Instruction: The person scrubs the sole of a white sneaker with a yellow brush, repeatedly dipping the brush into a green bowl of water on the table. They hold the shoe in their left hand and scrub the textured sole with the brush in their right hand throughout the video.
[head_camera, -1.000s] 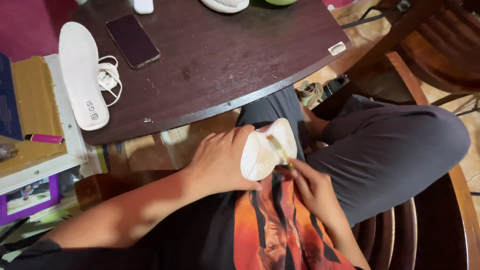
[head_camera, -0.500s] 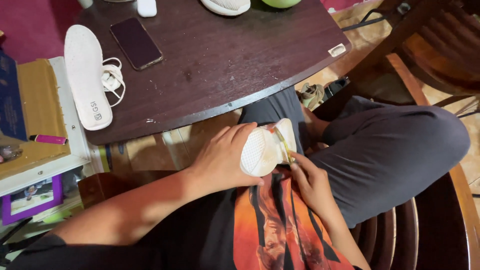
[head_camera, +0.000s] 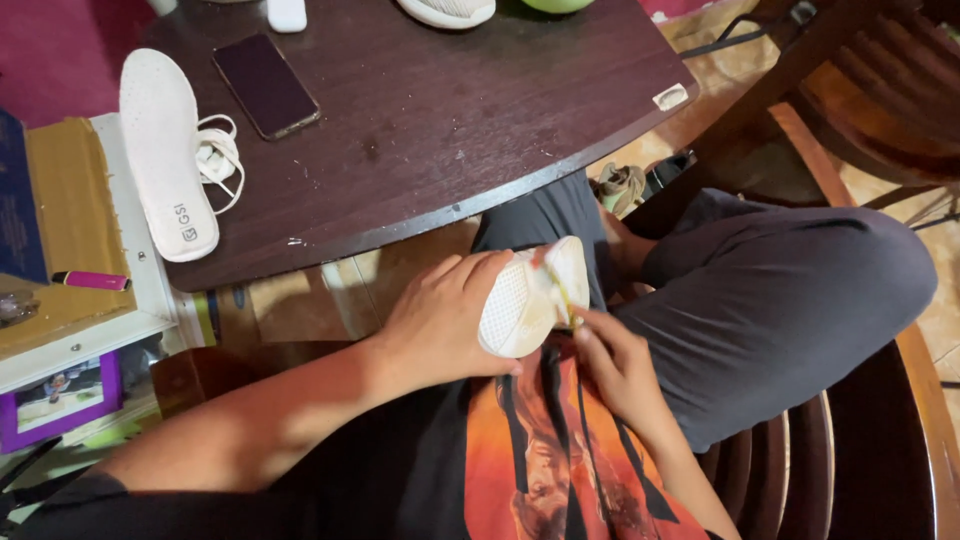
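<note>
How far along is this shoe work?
Already done: the insole and a white lace lie out on the dark table. In hand: the left hand grips the white shoe while the right hand works at its edge. Left: insole and lace remain off the shoe.

A lived-in room of a home — a dark wooden desk (head_camera: 450, 130) carries a phone (head_camera: 265, 85) and a loose shoe insole (head_camera: 165, 150), wooden chairs (head_camera: 860, 90) stand on a tiled floor (head_camera: 720, 50), and a framed photo (head_camera: 60, 395) sits on a cluttered white shelf (head_camera: 90, 335) — nothing like a workplace.
</note>
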